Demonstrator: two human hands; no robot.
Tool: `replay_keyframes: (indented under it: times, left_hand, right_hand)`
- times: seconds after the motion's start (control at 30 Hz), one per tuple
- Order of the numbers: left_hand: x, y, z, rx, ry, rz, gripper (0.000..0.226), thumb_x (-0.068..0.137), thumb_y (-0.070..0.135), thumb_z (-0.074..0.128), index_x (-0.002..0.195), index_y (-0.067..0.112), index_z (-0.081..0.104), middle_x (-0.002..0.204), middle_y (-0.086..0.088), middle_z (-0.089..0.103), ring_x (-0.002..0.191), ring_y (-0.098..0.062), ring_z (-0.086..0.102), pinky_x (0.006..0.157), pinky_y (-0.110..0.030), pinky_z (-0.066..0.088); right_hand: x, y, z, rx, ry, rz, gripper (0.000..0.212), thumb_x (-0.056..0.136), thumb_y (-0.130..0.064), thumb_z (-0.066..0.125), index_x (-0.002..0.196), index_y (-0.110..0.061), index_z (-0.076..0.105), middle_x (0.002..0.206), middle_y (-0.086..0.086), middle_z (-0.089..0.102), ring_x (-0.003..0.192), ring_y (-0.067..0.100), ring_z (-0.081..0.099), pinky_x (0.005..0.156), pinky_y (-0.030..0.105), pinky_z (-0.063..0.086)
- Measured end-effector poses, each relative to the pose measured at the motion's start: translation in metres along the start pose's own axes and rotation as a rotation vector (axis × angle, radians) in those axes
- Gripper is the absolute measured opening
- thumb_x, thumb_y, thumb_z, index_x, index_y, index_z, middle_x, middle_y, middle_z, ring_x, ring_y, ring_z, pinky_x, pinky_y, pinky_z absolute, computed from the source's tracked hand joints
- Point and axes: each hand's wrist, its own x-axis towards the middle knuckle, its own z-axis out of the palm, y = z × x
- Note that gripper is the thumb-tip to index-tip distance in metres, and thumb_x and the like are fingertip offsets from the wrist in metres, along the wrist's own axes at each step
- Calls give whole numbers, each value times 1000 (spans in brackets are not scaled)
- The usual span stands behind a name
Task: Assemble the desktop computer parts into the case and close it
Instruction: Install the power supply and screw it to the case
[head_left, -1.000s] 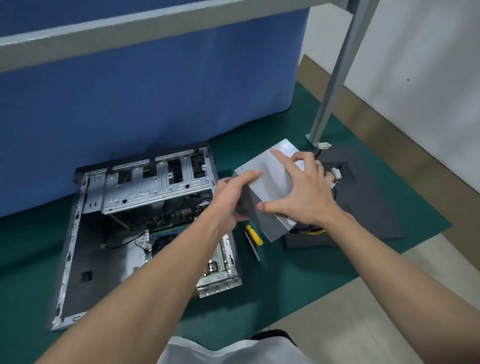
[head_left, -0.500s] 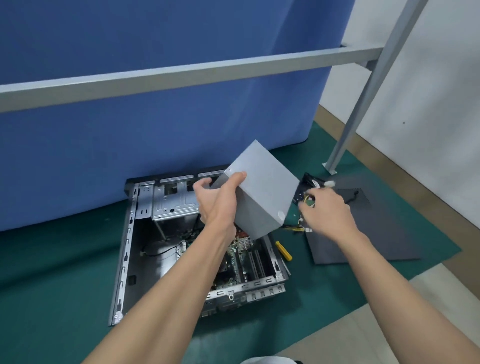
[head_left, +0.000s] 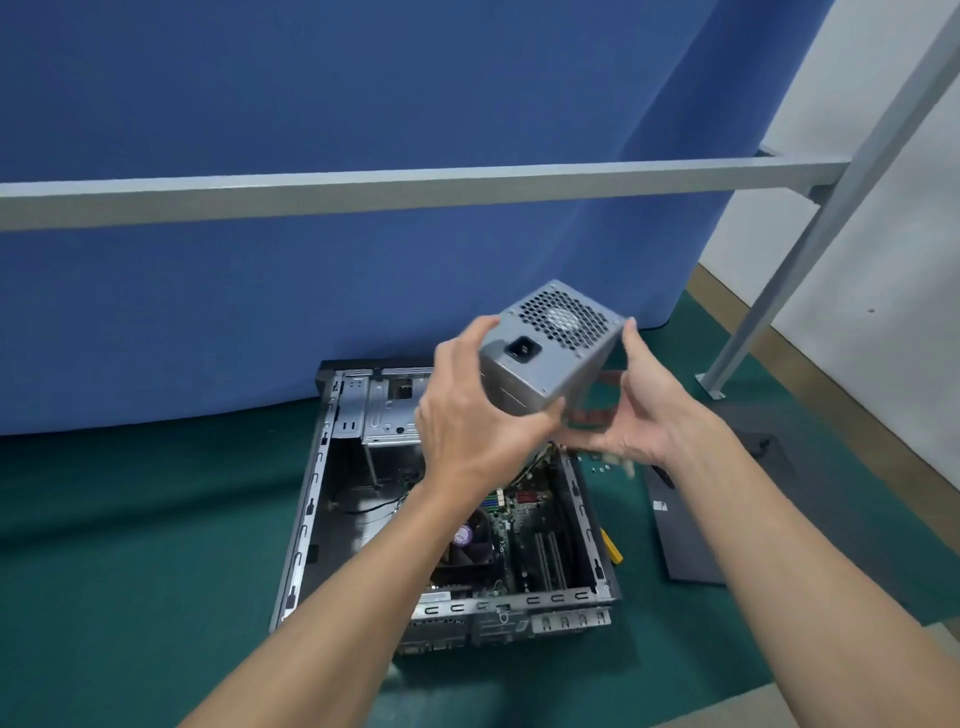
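Above the open case (head_left: 304, 525), left hand (head_left: 467, 415) and right hand (head_left: 641, 415) clamp the power supply (head_left: 550, 358) from either side, tilted, airborne.

view: head-worn, single wide-angle | faces: forward-down onto case (head_left: 310, 501) | range: near, seemingly just above; edges warped

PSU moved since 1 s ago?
Yes. The power supply has come off the side panel and moved left, now lifted above the open case.
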Motion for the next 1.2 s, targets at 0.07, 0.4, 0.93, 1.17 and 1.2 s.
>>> replay_keyframes:
  times: [0.07,0.4,0.93,1.17,1.2]
  left_hand:
    - [-4,-5,-2,64,-51,124,89,56,47,84,131,33,38,119,1,56,98,-16,59,71,-33,51]
    - [-19,-37,-11,278,-386,895,72,67,38,77,126,22,39,124,-27,55,114,-36,54,94,-49,48]
    - [-3,-122,-39,311,-598,897,89,69,19,76,141,11,24,144,-16,34,134,-29,38,116,-45,28]
    - [5,-176,-69,824,-780,188,28,87,11,55,114,17,58,110,-3,66,104,-23,55,90,-35,42]
    - [5,-182,-69,920,-909,276,23,88,13,52,108,18,62,102,-1,69,98,-23,58,91,-35,41]
  right_hand:
    - [9,3,-8,79,-111,59,85,77,-80,41,131,-15,48,126,26,56,107,52,57,80,63,48]
    - [26,26,-57,-39,-232,220,101,63,-84,59,136,-14,51,128,18,50,108,34,49,91,50,43]
    - [39,49,-28,-134,-184,286,42,44,-34,82,78,-11,76,87,13,68,74,30,66,77,44,53]
    - [37,64,-10,-175,-217,99,84,57,-33,75,135,-14,51,114,16,61,94,30,60,88,46,48]
    - [36,66,-10,-176,-227,96,81,59,-33,74,134,-14,52,113,15,62,93,30,61,87,46,49]
